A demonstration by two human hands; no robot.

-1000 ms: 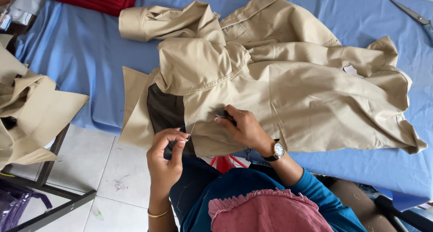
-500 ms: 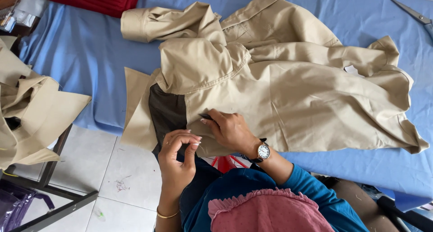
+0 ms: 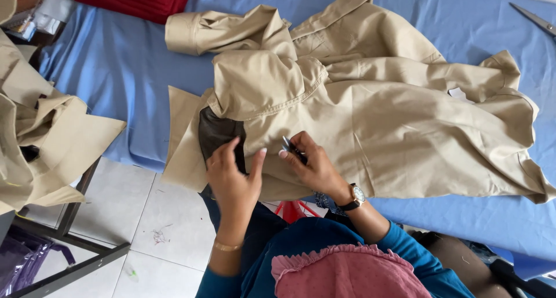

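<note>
Since half a second ago, the left hand [image 3: 233,176] has come down from pinching its fingertips in the air and is now lying flat on the khaki jacket [image 3: 370,112], fingers spread, partly over a dark brown lining patch [image 3: 217,137]. The right hand [image 3: 313,166], which was pressing on the cloth, is now gripping a small thread snipper [image 3: 292,149] closed between thumb and fingers, its tip showing just above the knuckles and pointing up and to the left, away from the person. The jacket is lying crumpled on a blue-covered table [image 3: 116,66], its long axis running left to right, one cuffed sleeve [image 3: 202,31] reaching toward the upper left and the near edge hanging toward the person's lap. A stack of matching khaki fabric [image 3: 40,141] is sitting at the left, well apart.
</note>
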